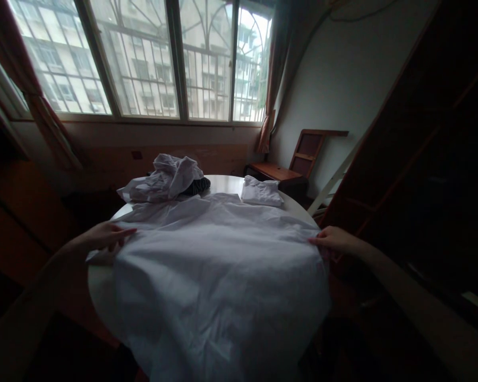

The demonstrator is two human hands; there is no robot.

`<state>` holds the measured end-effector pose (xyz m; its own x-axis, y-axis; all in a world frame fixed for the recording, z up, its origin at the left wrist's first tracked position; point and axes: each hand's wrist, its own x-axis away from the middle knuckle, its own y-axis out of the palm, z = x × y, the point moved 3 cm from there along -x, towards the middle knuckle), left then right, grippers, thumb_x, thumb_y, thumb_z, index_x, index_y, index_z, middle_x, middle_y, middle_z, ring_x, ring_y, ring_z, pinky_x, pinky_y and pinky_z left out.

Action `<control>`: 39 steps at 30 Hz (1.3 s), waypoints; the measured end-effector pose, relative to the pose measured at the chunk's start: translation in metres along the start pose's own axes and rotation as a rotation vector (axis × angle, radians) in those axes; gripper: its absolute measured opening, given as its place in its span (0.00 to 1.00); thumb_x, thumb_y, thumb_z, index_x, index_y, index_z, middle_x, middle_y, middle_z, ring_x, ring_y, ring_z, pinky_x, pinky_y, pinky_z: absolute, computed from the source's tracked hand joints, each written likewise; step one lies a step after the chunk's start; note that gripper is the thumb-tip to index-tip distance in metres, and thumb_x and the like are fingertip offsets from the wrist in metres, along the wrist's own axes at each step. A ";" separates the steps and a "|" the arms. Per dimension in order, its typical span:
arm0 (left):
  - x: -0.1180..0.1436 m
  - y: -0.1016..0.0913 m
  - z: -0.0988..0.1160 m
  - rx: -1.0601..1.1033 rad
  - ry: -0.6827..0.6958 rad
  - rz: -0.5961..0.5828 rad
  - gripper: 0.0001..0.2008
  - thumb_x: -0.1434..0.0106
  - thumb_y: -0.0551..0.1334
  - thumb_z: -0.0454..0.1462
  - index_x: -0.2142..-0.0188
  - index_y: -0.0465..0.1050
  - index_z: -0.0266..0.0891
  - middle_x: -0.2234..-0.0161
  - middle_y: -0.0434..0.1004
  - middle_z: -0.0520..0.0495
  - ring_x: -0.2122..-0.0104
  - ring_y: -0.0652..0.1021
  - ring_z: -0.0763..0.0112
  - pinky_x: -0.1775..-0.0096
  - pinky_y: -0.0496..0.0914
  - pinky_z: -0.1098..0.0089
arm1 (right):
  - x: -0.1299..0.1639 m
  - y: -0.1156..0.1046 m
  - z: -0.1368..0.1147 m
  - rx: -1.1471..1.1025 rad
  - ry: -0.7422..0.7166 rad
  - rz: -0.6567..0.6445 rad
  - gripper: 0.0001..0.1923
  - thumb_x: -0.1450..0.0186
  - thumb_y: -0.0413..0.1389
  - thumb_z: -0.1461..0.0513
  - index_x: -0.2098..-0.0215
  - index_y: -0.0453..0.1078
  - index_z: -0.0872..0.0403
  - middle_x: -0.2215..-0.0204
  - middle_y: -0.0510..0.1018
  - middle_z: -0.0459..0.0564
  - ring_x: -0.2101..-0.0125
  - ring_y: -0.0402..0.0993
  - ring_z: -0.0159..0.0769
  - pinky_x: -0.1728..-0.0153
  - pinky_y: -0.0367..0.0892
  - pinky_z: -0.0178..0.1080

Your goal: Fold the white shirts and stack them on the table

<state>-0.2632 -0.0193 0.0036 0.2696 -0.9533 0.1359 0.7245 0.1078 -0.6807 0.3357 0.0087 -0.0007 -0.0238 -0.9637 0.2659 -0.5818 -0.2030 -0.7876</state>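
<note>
A large white shirt (pixel 223 265) lies spread over the round table, its near part hanging down over the front edge. At its left side, my left hand (pixel 110 235) is closed on the fabric, the index finger lying along the top. My right hand (pixel 332 240) pinches the opposite edge of the shirt between thumb and fingers. Between the two hands the cloth is drawn fairly flat, with wrinkles lower down. What looks like a sleeve sticks out under my left hand.
A crumpled heap of white clothes (pixel 171 178) sits at the table's back left, beside a dark striped cloth (pixel 199 185). A folded white garment (pixel 262 191) lies at the back right. The white table (pixel 103 292) shows at the left. Beyond stands a wooden chair (pixel 279 171) below the window.
</note>
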 end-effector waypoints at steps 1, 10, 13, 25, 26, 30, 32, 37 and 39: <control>-0.005 -0.007 0.000 -0.190 -0.014 0.047 0.20 0.52 0.64 0.49 0.84 0.67 0.33 0.90 0.64 0.53 0.85 0.66 0.74 0.81 0.55 0.76 | -0.005 -0.008 -0.001 0.076 -0.023 0.079 0.18 0.48 0.58 0.52 0.87 0.66 0.55 0.90 0.68 0.46 0.87 0.63 0.29 0.86 0.55 0.31; -0.050 0.052 0.089 -0.652 0.610 0.265 0.15 0.40 0.52 0.44 0.66 0.72 0.37 0.66 0.76 0.45 0.67 0.74 0.67 0.67 0.62 0.73 | -0.081 -0.010 -0.046 0.217 -0.264 0.373 0.13 0.41 0.52 0.62 0.58 0.70 0.56 0.67 0.78 0.49 0.86 0.67 0.25 0.79 0.62 0.30; -0.083 0.078 0.104 -0.694 0.694 0.202 0.15 0.40 0.52 0.42 0.61 0.71 0.36 0.60 0.75 0.42 0.62 0.74 0.65 0.61 0.64 0.71 | -0.109 0.001 -0.051 0.237 -0.265 0.411 0.12 0.40 0.51 0.62 0.60 0.72 0.57 0.66 0.78 0.51 0.79 0.72 0.30 0.73 0.64 0.32; -0.127 0.098 0.094 -0.551 0.550 -0.010 0.23 0.44 0.53 0.49 0.64 0.75 0.34 0.68 0.78 0.44 0.68 0.75 0.63 0.67 0.67 0.72 | -0.128 0.019 -0.028 -0.147 -0.251 -0.098 0.04 0.51 0.56 0.62 0.78 0.67 0.56 0.81 0.70 0.44 0.80 0.66 0.30 0.78 0.61 0.31; -0.127 0.099 0.094 -0.537 0.553 -0.016 0.23 0.46 0.55 0.49 0.62 0.75 0.34 0.66 0.77 0.44 0.68 0.75 0.63 0.67 0.67 0.72 | -0.126 0.018 -0.032 -0.166 -0.266 -0.105 0.04 0.51 0.56 0.62 0.78 0.66 0.56 0.81 0.69 0.44 0.80 0.65 0.29 0.79 0.60 0.30; -0.129 0.107 0.096 -0.442 0.559 -0.107 0.30 0.54 0.61 0.47 0.53 0.70 0.34 0.58 0.75 0.42 0.61 0.74 0.62 0.61 0.68 0.71 | -0.129 0.020 -0.047 -0.182 -0.283 0.020 0.09 0.48 0.56 0.58 0.77 0.65 0.56 0.80 0.69 0.44 0.79 0.64 0.28 0.78 0.60 0.30; -0.131 0.113 0.098 -0.441 0.561 -0.153 0.31 0.56 0.62 0.45 0.52 0.69 0.34 0.58 0.75 0.43 0.61 0.74 0.62 0.61 0.67 0.71 | -0.133 0.023 -0.052 -0.166 -0.260 0.110 0.10 0.48 0.57 0.57 0.76 0.66 0.56 0.79 0.70 0.45 0.78 0.64 0.29 0.77 0.60 0.31; -0.136 0.119 0.098 -0.501 0.556 -0.185 0.18 0.57 0.61 0.42 0.66 0.74 0.35 0.72 0.75 0.49 0.72 0.73 0.67 0.70 0.65 0.73 | -0.138 0.032 -0.058 -0.110 -0.297 0.046 0.06 0.52 0.58 0.61 0.80 0.68 0.57 0.83 0.69 0.45 0.80 0.65 0.31 0.75 0.60 0.33; -0.137 0.114 0.099 -0.491 0.597 -0.135 0.12 0.54 0.59 0.42 0.73 0.72 0.36 0.77 0.72 0.50 0.75 0.70 0.69 0.74 0.63 0.73 | -0.136 0.026 -0.060 -0.140 -0.323 0.082 0.07 0.54 0.59 0.61 0.78 0.69 0.57 0.81 0.70 0.45 0.79 0.65 0.32 0.75 0.60 0.33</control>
<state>-0.1548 0.1518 -0.0216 -0.2884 -0.9545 -0.0757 0.3261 -0.0236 -0.9451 0.2757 0.1444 -0.0237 0.1707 -0.9853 -0.0019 -0.6949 -0.1190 -0.7092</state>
